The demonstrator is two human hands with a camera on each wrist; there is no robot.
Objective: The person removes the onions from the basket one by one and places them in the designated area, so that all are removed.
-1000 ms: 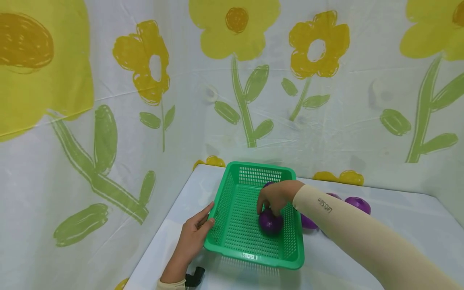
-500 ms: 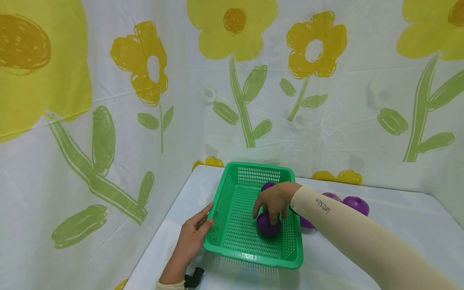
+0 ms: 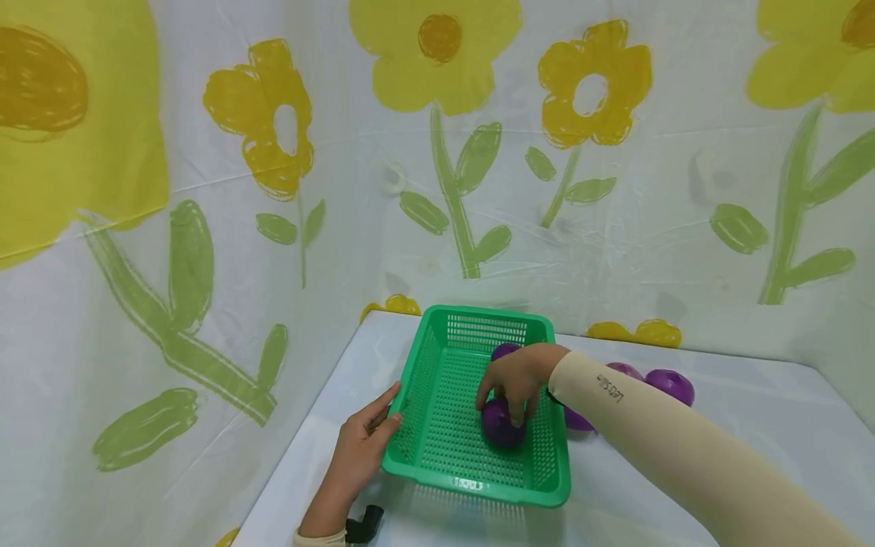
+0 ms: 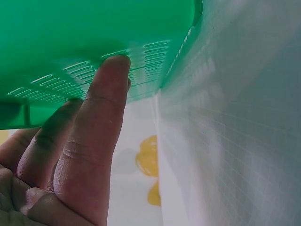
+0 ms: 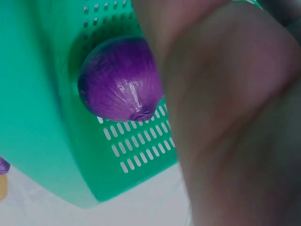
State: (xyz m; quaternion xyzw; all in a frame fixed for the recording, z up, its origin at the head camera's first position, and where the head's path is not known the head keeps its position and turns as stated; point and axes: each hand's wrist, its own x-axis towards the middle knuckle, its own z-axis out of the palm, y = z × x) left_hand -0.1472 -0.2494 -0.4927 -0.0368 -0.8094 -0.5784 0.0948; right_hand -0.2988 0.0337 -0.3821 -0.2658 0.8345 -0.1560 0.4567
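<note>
My left hand (image 3: 365,437) holds the left edge of a green plastic basket (image 3: 478,490), thumb at the rim. In the left wrist view its straight fingers (image 4: 96,113) lie along the slotted outer wall. My right hand (image 3: 516,376) reaches down into the basket, its fingers curved over a glossy purple onion (image 3: 502,431) low in the right half. A second purple onion (image 3: 506,351) sits behind that hand, partly hidden by it. In the right wrist view an onion (image 5: 120,82) rests by the slotted wall, beside the blurred hand.
Right of the basket, several purple onions lie on the white table (image 3: 752,425): one (image 3: 670,386) farther right, a paler one (image 3: 625,370) beside it, and another (image 3: 579,420) against the basket, partly behind my sleeve. A flower-printed curtain (image 3: 601,251) stands behind and at the left.
My right fingers have spread and shifted a little over the onion, uncovering more of the onion behind. My left hand stays at the basket's edge.
</note>
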